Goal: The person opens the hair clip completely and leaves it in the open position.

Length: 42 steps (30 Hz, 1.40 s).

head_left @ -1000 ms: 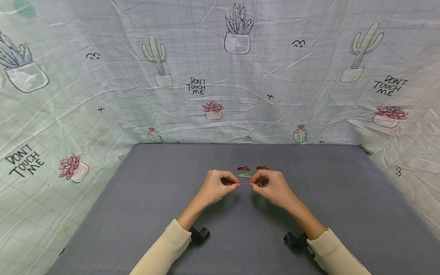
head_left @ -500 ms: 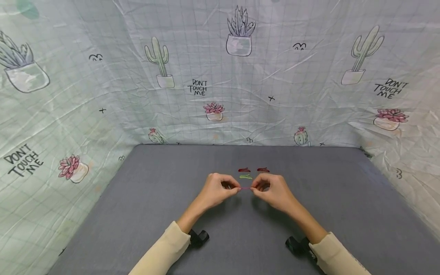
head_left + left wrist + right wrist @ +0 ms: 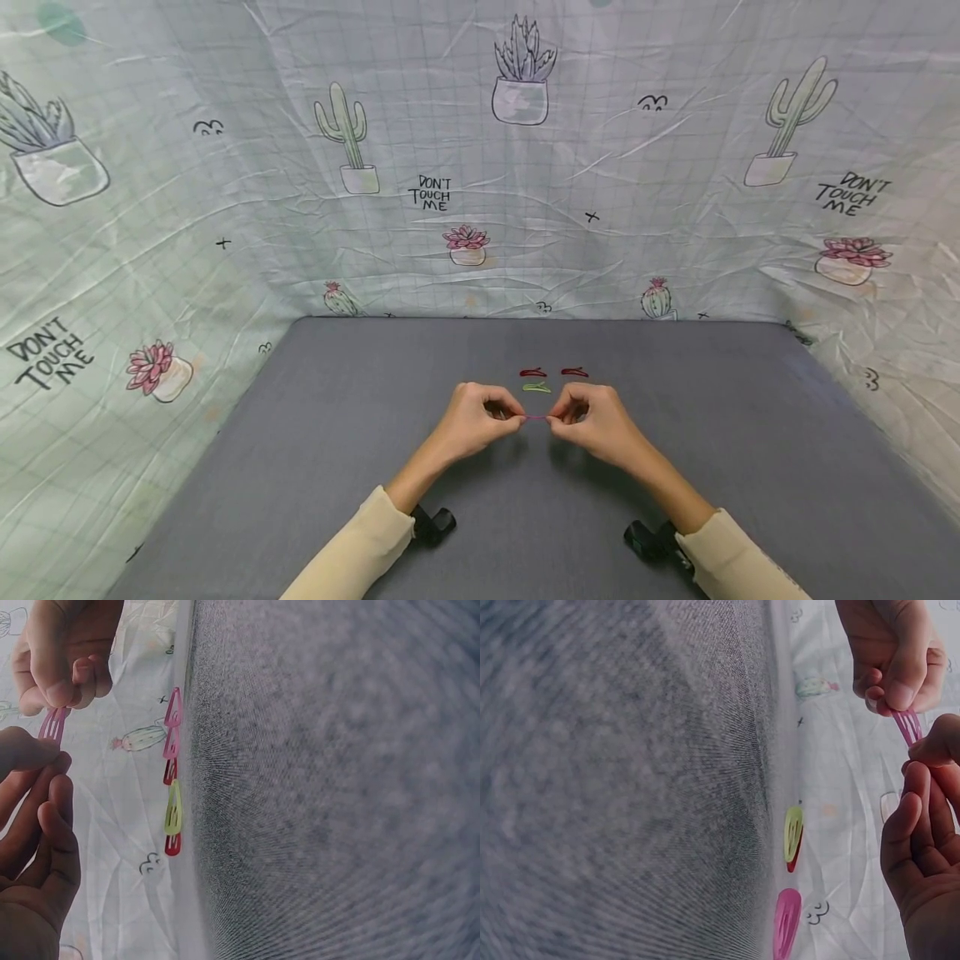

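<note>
A pink snap hair clip (image 3: 536,417) is stretched between both hands above the grey table. My left hand (image 3: 476,421) pinches one end between thumb and fingertips; my right hand (image 3: 596,421) pinches the other end the same way. In the left wrist view the slotted body of the held clip (image 3: 52,726) shows between the fingertips. Just beyond the hands lie a yellow-green hair clip (image 3: 536,387) and two red ones, a left red clip (image 3: 533,372) and a right red clip (image 3: 574,372).
Further pink hair clips (image 3: 172,741) lie on the table in the wrist views, hidden behind the hands in the head view. The grey table (image 3: 360,392) ends at a hanging cloth (image 3: 405,250) printed with cacti.
Both hands, still pinching the pink hair clip, have drawn slightly back toward the body, uncovering the right red clip more fully. The clips on the table stay put.
</note>
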Motion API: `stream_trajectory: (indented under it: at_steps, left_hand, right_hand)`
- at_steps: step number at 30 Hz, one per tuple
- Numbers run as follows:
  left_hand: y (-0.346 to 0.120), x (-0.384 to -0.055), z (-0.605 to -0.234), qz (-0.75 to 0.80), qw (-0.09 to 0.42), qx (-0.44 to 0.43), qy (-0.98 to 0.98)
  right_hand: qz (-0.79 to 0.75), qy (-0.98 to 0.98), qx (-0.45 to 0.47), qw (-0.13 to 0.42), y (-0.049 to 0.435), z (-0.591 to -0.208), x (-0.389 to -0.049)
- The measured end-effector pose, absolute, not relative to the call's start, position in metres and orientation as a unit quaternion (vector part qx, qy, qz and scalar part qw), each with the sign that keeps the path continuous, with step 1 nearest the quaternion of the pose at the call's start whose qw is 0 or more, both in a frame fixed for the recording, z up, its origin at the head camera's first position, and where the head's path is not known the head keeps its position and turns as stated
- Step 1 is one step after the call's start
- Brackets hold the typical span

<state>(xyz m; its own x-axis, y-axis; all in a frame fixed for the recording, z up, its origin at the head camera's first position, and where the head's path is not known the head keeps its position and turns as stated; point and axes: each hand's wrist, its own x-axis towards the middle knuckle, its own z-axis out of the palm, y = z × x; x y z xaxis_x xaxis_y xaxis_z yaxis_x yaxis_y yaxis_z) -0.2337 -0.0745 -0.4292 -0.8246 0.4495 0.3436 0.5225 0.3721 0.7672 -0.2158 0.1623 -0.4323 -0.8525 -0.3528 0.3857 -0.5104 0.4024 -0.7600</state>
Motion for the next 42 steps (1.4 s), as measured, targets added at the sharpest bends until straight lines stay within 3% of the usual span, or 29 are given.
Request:
stream_trajectory:
  at_steps: [42]
  left_hand:
    - [-0.0717,-0.2293,-0.4287,-0.481,0.074,-0.310,-0.817]
  right_hand:
    - [0.506,-0.818,0.251,0.106,0.1569,-0.4328,-0.2129]
